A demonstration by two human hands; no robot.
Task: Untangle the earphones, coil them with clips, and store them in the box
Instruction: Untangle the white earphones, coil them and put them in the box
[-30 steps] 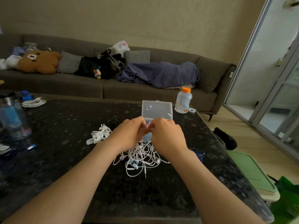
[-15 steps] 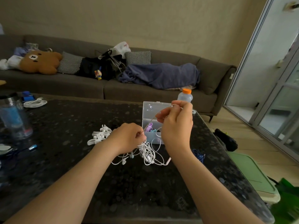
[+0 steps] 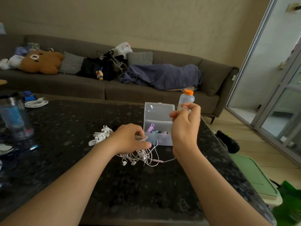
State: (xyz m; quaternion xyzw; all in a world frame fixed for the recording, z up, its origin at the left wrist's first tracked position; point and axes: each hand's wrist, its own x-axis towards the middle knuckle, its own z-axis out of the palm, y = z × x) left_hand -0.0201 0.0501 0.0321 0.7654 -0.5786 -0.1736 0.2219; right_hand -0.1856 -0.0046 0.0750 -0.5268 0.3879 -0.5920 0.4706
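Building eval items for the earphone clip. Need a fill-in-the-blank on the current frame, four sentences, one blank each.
1. The raised right hand pinches part of the earphones, whose cords are ____.
2. The bottle behind that hand has an ____ cap.
3. The lid of the clear box stands ____.
4. The clips lie on the table to the ____ of the box.

Missing words: white; orange; open; left.

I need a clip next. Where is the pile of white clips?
Head view: the white clips lie on the dark table just left of the left hand gripping the earphones, further left of the clear box.
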